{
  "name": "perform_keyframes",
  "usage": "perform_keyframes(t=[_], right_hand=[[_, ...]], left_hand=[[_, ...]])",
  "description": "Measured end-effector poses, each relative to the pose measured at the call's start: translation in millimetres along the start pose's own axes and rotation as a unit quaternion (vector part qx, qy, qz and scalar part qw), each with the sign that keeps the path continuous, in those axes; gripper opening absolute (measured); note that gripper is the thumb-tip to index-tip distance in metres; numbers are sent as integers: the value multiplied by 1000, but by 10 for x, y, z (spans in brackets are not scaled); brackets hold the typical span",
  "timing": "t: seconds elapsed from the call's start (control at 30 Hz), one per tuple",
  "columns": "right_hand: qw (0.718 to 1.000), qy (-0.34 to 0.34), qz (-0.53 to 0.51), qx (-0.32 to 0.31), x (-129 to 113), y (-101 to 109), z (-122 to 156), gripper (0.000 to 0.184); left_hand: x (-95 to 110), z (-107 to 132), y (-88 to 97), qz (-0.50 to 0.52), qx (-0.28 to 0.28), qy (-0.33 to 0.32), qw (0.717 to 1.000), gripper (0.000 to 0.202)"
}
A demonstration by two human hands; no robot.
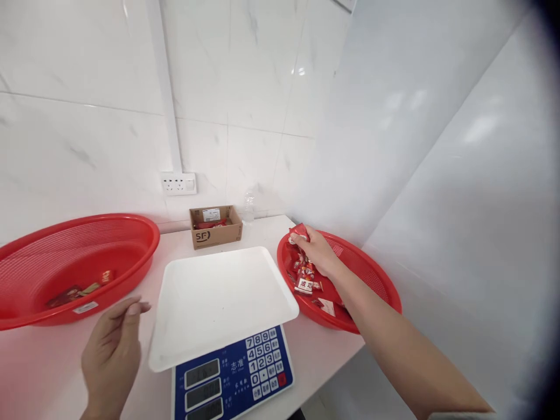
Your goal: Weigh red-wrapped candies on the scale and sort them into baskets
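Note:
My right hand (321, 252) is closed on a small red packet (299, 231), held between thumb and fingers over the left side of the right red basket (385, 280). Under it in the basket lie several red wrapped packets (305, 284), some with white labels and lettering. My left hand (112, 350) hovers left of the scale, fingers curled and thumb against them, with nothing visible in it. Between the hands stands a digital scale with a bare white tray (223, 297). Its blue panel (236, 373) has number keys and displays, partly cut off by the lower edge of view.
On the left, another red basket (140, 239) holds a few packets (65, 296). A small cardboard box (219, 236) with red packets inside stands behind the scale, beside a clear plastic bottle (249, 205). White walls close off the back and right; a socket (178, 184) is on the back wall.

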State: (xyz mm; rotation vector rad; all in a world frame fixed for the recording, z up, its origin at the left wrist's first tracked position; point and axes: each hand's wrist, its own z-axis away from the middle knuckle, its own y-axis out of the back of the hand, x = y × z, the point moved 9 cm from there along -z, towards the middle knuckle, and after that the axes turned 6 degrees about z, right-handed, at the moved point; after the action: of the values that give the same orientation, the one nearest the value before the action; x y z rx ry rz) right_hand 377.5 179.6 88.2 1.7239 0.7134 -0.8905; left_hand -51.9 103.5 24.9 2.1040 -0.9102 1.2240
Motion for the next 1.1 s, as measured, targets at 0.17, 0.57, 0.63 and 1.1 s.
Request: perform_keyframes(t=[0.17,0.57,0.63,1.1], right_hand=[[976,5,-220,-5,-482,-662,122,33],[907,-63,-414,55,-506,-1318,334,37],[908,-60,-406,89,-439,-1176,292,37],[996,11,-73,-56,-295,-1229,488,20]], left_hand=[[481,197,-621,95,-268,40,958,35],[474,420,-1157,216,-458,203,838,32],[456,393,-1147,224,-461,214,832,35],[317,254,-1096,322,-375,273,825,44]])
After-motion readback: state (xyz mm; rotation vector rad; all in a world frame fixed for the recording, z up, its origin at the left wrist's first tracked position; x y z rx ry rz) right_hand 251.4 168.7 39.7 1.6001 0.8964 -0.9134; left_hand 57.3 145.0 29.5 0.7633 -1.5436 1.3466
